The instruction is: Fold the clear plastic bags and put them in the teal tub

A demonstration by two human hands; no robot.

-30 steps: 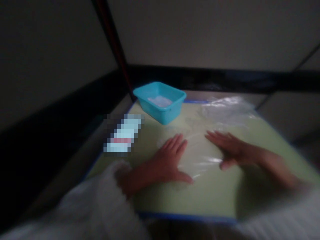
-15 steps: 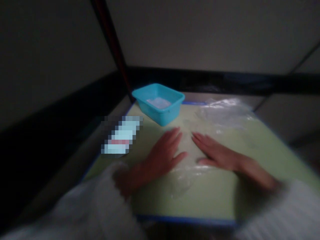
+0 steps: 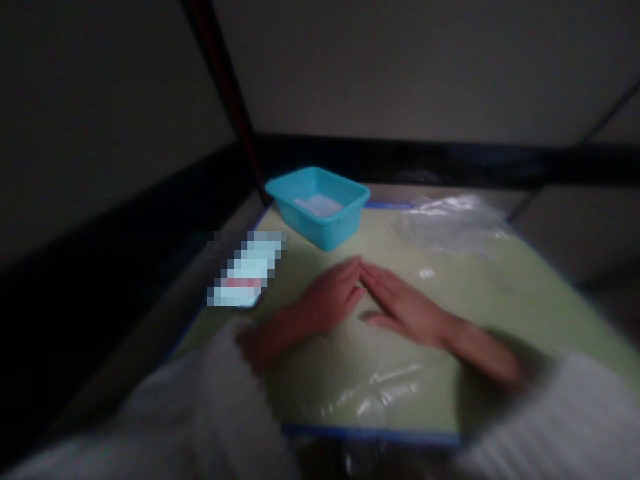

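My left hand (image 3: 330, 293) lies palm down with fingers stretched out, over a clear plastic bag (image 3: 375, 390) on the pale green tabletop. My right hand (image 3: 407, 303) is flat in the same way, thumb a little apart, and its fingertips meet those of the left hand. Neither hand grips anything. The thin bag spreads under and in front of the hands, toward the near table edge; its outline is hard to make out in the dim, blurred picture.
A turquoise plastic basin (image 3: 325, 230) with something whitish inside (image 3: 320, 204) stands at the back left. More crumpled clear plastic (image 3: 455, 220) lies at the back right. On the left edge is a pixelated phone-like object (image 3: 250, 270). Blue edging (image 3: 370, 435) borders the table (image 3: 530, 320).
My hands have come together until their fingertips touch, the right one moving left. The clear bag now extends closer to me, reaching the near table edge.
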